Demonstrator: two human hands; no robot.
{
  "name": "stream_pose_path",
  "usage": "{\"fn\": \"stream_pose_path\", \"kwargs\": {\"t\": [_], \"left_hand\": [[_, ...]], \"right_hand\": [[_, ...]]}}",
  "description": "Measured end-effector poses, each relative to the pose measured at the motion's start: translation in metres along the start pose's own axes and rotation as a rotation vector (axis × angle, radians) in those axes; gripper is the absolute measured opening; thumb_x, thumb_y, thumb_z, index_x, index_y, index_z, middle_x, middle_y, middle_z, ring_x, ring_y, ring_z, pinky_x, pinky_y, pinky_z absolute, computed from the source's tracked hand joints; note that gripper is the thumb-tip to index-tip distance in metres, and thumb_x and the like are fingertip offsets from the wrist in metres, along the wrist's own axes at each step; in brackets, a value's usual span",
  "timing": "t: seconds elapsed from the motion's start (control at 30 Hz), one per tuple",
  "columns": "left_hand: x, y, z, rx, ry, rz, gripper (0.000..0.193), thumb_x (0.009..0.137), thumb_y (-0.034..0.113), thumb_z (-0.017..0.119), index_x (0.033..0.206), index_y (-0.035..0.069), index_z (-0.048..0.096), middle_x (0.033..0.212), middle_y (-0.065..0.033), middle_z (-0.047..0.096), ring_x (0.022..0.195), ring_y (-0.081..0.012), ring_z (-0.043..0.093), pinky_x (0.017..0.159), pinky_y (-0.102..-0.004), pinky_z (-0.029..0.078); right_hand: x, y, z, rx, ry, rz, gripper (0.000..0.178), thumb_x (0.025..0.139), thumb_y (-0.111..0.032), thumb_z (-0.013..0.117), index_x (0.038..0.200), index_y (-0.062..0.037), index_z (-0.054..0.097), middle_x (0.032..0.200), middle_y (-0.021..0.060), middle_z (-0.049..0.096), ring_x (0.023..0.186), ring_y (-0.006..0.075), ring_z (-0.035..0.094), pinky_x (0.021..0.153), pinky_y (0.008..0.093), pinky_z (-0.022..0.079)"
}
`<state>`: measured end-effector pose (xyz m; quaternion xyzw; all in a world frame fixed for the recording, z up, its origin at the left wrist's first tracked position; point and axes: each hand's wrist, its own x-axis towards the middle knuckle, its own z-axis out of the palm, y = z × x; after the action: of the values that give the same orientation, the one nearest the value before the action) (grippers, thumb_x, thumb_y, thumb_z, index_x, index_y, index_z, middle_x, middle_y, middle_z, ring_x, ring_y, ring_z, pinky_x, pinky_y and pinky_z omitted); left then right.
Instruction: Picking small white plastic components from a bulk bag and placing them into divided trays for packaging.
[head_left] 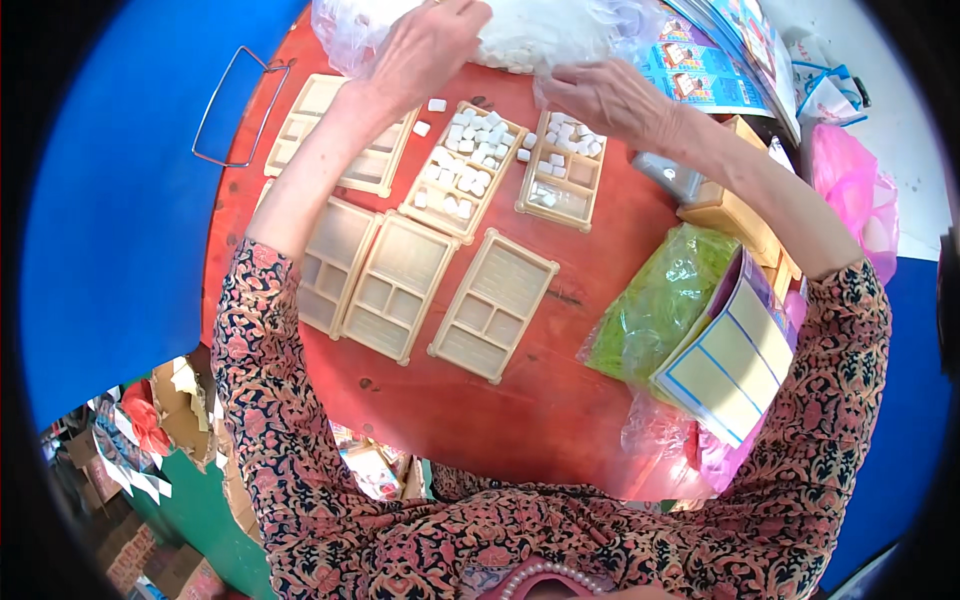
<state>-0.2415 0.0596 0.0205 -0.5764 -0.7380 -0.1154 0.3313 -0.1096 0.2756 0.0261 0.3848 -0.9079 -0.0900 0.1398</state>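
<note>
At the far edge of the red table lies a clear plastic bag (pixel 540 35) full of white pieces. Over its left side is my left hand (pixel 430 50), its fingers curled in; what they hold is hidden. My right hand (pixel 620 100) pinches the bag's near edge. Just below the hands, small white blocks (pixel 478 135) fill compartments of a cream tray (pixel 440 226). A second cream tray (pixel 555 212) to its right has blocks in its far part and a few in the middle. Two loose white blocks (pixel 437 105) lie on the table beside the left forearm.
Several more cream compartment trays (pixel 500 275) without blocks lie on the red table (pixel 420 410), some partly behind my left forearm. To the right are a bag of green strips (pixel 665 300), a box with pale panels (pixel 725 355) and a wooden box (pixel 735 215). Printed sheets (pixel 700 70) lie at the far right.
</note>
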Motion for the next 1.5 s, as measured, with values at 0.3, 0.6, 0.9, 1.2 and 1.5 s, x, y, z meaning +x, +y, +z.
{"fn": "stream_pose_path", "kwargs": {"t": [0.3, 0.6, 0.9, 1.2, 1.5], "left_hand": [[0.022, 0.039, 0.034, -0.206, -0.016, -0.2, 0.051, 0.067, 0.013, 0.074, 0.112, 0.006, 0.051, 0.098, -0.0156, 0.057, 0.087, -0.0357, 0.059, 0.071, -0.0399, 0.048], [0.023, 0.014, 0.056, -0.389, -0.181, -0.183, 0.017, 0.067, 0.009, 0.067, 0.077, -0.001, 0.056, 0.082, -0.0152, 0.057, 0.083, -0.0355, 0.055, 0.074, -0.0413, 0.046], [0.017, 0.003, 0.066, -0.411, -0.097, -0.186, 0.012, 0.069, 0.009, 0.062, 0.077, 0.001, 0.056, 0.081, -0.0138, 0.057, 0.083, -0.0345, 0.055, 0.073, -0.0414, 0.047], [0.021, 0.012, 0.044, -0.537, -0.213, -0.209, 0.017, 0.068, 0.013, 0.065, 0.075, 0.0, 0.057, 0.08, -0.0149, 0.056, 0.081, -0.0345, 0.056, 0.073, -0.0416, 0.047], [0.015, 0.0, 0.05, -0.518, -0.265, -0.118, 0.034, 0.066, 0.023, 0.073, 0.089, 0.001, 0.059, 0.093, -0.0143, 0.054, 0.089, -0.0339, 0.056, 0.078, -0.0423, 0.046]], "right_hand": [[-0.007, -0.008, 0.03, 0.329, -0.136, 0.498, 0.01, 0.076, -0.005, 0.055, 0.083, -0.0012, 0.062, 0.08, 0.0168, 0.057, 0.075, 0.0337, 0.062, 0.063, 0.0403, 0.049], [-0.009, -0.006, 0.036, 0.311, 0.006, 0.461, 0.01, 0.073, -0.002, 0.056, 0.08, 0.0007, 0.062, 0.079, 0.0196, 0.059, 0.073, 0.0355, 0.062, 0.062, 0.041, 0.051], [-0.001, 0.008, 0.027, 0.545, 0.097, 0.553, 0.013, 0.073, -0.009, 0.062, 0.084, -0.0051, 0.068, 0.072, 0.0177, 0.062, 0.065, 0.0323, 0.061, 0.061, 0.0373, 0.048], [0.001, -0.002, 0.03, 0.34, -0.023, 0.682, 0.008, 0.064, -0.003, 0.062, 0.07, -0.0026, 0.068, 0.067, 0.0191, 0.062, 0.063, 0.0333, 0.062, 0.059, 0.0397, 0.049], [0.074, 0.058, -0.045, 0.489, 0.223, 0.745, 0.015, 0.071, -0.005, 0.059, 0.083, 0.0009, 0.067, 0.065, 0.016, 0.063, 0.056, 0.0233, 0.062, 0.056, 0.032, 0.05]]}}
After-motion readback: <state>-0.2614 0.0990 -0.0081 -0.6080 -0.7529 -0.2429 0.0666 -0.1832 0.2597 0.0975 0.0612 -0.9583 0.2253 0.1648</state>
